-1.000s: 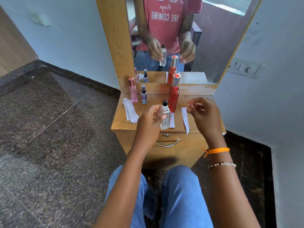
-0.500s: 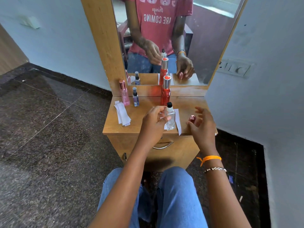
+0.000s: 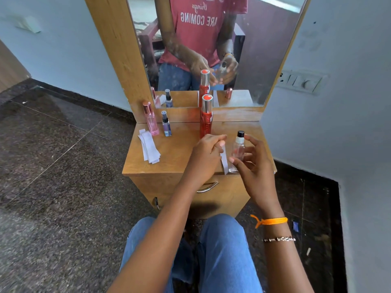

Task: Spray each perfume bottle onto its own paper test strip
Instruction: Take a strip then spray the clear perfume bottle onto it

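Since half a second ago the clear bottle [image 3: 237, 149] has passed from the left hand [image 3: 204, 155] to the right hand [image 3: 251, 163], and the left hand now pinches a paper strip [image 3: 223, 160] that lay on the tabletop [image 3: 175, 151] before. The right hand's fingers curl round the clear bottle, thumb at its lower side, holding it upright with its black nozzle uncapped at 4 o'clock of the tabletop, near the front edge. The left hand grips the strip between thumb and fingers just beside the bottle, at its 9 o'clock; the strip hangs down toward the front edge, and whether its lower end touches the wood cannot be told. A tall red bottle [image 3: 206, 117] with a silver cap stands at 12 o'clock, just behind the left hand. A pink bottle [image 3: 151, 119] and a small purple bottle [image 3: 166, 124] stand side by side at 10 o'clock against the mirror [image 3: 264, 49] base. A stack of spare strips [image 3: 149, 149] lies at 9 o'clock, in front of the pink bottle. The mirror reflects both hands and a rose-gold cap standing on the wood.
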Motion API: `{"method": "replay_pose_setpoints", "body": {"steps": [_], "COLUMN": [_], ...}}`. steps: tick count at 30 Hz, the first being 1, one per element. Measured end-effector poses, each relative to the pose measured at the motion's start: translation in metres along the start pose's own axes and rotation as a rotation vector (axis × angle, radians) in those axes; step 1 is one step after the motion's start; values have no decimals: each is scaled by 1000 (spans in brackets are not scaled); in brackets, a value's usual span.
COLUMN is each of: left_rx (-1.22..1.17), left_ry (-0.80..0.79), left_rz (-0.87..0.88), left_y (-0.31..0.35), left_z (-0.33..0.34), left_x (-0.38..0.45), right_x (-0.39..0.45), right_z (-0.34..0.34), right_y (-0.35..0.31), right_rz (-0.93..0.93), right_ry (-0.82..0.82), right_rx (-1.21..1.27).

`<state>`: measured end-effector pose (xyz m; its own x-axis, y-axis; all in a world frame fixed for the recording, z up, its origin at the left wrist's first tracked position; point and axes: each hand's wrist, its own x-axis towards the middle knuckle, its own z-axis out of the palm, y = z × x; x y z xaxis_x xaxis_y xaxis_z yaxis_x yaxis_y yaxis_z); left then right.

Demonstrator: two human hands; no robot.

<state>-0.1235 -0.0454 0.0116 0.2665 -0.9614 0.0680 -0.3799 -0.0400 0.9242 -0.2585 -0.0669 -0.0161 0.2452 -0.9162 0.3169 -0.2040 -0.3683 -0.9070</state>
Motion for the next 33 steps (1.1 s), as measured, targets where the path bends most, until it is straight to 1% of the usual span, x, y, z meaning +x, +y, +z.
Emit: {"method": "replay_pose_setpoints", "body": {"steps": [2,6,9,11,13,19,24,27,30,33], "left_rx": [241,616,804,865,842,639,599,538,369,155], "left_ry": [26,36,2,2,28,179,239,293,300,249], "left_rz": [4,-80,-144,-175,-163,-33,22,53,-21,-175], "left_y": [-6,-14,-20,-20,-18,-15,-14,-12,-8,-1], "left_z": [11,32,42,44,44,39,38,31,17,3], "left_x": [7,16,25,28,27,15,4,-6,-14,-18], "right_x": [0,1,2,3,4,2,-1,-3,-6,-10], "right_z": [-7,-17,-20,-22,-22,-17,-14,-14,-13,-10], "right_y": [4,3,2,3,3,4,1,1,-1,-7], "right_rz": [2,-1,9,10,12,30,46,60,69,73], "right_ry": [42,57,43,29,11,-41,-53,-92,-143,-177], "right_rx": [-21,-6,0,-4,-3,61,118,131,177,282]}}
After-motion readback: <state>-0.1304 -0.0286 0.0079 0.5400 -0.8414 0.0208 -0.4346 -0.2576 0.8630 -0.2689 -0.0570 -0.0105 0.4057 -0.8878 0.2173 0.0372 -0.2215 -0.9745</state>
